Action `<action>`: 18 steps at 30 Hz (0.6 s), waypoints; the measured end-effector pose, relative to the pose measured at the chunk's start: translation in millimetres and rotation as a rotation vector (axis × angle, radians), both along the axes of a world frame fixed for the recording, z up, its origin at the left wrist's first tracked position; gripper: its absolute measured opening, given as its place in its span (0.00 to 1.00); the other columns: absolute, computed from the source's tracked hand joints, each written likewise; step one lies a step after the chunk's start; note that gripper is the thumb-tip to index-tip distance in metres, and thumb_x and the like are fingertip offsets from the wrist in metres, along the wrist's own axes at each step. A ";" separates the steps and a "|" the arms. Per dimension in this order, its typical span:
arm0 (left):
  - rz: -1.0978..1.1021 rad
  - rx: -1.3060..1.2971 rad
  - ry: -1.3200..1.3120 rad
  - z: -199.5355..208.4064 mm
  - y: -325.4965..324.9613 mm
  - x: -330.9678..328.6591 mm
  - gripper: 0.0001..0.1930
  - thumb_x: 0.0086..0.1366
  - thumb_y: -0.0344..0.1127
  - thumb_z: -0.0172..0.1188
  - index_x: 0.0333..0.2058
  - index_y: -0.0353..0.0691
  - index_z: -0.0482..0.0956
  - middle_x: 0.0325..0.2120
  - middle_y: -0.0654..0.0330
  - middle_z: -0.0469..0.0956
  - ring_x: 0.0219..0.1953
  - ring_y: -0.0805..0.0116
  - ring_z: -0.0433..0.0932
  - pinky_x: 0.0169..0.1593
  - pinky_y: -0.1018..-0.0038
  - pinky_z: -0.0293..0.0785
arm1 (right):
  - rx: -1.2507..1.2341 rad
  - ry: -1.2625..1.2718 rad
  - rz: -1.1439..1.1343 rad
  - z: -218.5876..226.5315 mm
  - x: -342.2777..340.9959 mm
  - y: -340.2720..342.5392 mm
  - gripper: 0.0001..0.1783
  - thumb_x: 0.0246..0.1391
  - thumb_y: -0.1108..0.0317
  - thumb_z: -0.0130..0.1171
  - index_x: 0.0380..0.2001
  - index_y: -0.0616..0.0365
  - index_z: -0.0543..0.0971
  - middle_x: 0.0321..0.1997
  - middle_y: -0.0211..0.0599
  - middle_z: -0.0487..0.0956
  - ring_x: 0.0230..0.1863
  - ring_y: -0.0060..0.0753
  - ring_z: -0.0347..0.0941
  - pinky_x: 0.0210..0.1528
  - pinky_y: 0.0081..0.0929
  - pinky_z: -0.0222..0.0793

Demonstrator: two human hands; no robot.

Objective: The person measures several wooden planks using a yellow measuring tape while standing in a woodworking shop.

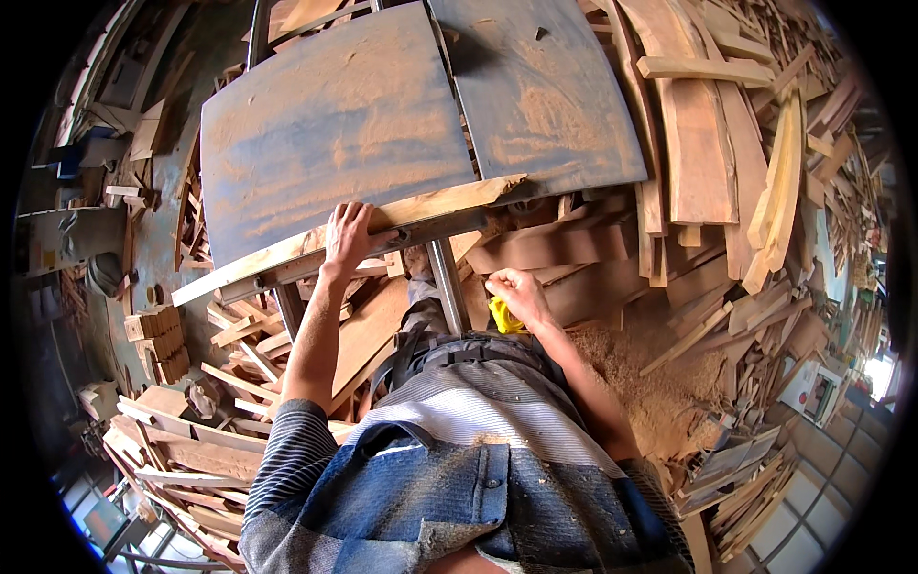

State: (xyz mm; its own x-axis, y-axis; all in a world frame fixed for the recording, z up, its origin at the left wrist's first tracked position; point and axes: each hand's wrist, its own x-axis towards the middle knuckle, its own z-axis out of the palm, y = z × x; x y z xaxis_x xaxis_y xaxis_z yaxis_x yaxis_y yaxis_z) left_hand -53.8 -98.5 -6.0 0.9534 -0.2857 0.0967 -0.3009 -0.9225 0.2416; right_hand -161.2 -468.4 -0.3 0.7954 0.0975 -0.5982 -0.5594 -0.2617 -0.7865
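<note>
A long pale wooden strip (421, 207) with a rough, uneven edge lies along the near edge of the dusty metal table (325, 124), its left end jutting past the corner. Over the strip's middle bends my left hand (351, 235), fingers on top and thumb pointing right along its near side. My right hand (517, 295) is in front of my waist, apart from the strip, with its fingers curled together. Just under it shows a bright yellow piece (504, 316), partly covered by the hand. Whether the fingers hold anything is hidden.
Sawdust coats the table, which a narrow slot splits in two. Long boards (698, 143) are stacked along its right side. Offcuts (253, 344) lie below on the left, and a sawdust heap (660, 392) is near my right elbow. A metal post (447, 287) stands before my legs.
</note>
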 end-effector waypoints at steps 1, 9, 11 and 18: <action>0.002 0.020 -0.015 -0.1 1.9 0.5 0.34 0.52 0.59 0.76 0.48 0.38 0.81 0.45 0.54 0.79 0.53 0.51 0.75 0.59 0.56 0.72 | -0.018 -0.007 -0.007 -3.0 -4.5 -2.2 0.18 0.56 0.56 0.70 0.40 0.61 0.86 0.35 0.35 0.87 0.36 0.24 0.82 0.41 0.25 0.77; 0.090 0.109 0.035 0.8 6.1 10.1 0.39 0.51 0.69 0.73 0.46 0.38 0.83 0.43 0.53 0.79 0.52 0.53 0.76 0.58 0.57 0.71 | -0.076 0.033 -0.116 -3.9 -30.2 -35.3 0.17 0.55 0.58 0.71 0.40 0.61 0.87 0.36 0.35 0.87 0.37 0.27 0.83 0.43 0.27 0.78; 0.090 0.106 0.029 1.2 5.7 13.9 0.39 0.50 0.68 0.74 0.45 0.37 0.83 0.43 0.53 0.79 0.52 0.53 0.76 0.58 0.56 0.71 | -0.102 -0.034 -0.096 -12.1 -23.3 -41.5 0.18 0.55 0.58 0.71 0.41 0.61 0.87 0.36 0.36 0.88 0.38 0.28 0.83 0.43 0.28 0.78; 0.127 0.073 0.061 1.9 8.3 14.5 0.37 0.49 0.65 0.75 0.45 0.37 0.82 0.44 0.52 0.78 0.53 0.51 0.75 0.59 0.56 0.70 | -0.254 -0.254 -0.340 -20.1 128.7 -41.6 0.30 0.57 0.51 0.67 0.56 0.63 0.82 0.49 0.47 0.86 0.48 0.37 0.82 0.52 0.33 0.76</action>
